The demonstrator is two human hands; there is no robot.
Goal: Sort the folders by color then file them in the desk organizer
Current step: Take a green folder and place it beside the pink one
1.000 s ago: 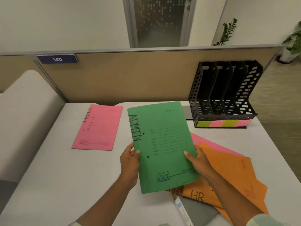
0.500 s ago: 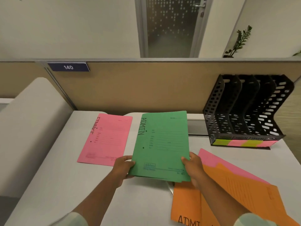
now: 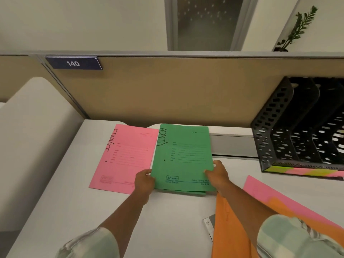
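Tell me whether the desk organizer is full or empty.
Empty where visible: the desk organizer holds no folders; its right end is cropped.

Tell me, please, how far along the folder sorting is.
Done: the pink FINANCE folder lies flat at the left. In hand: the left hand and right hand hold the green ADMIN folder by its near edge, beside the pink one. Left: orange folders and another pink folder lie mixed at the right, and the desk organizer holds none in view.
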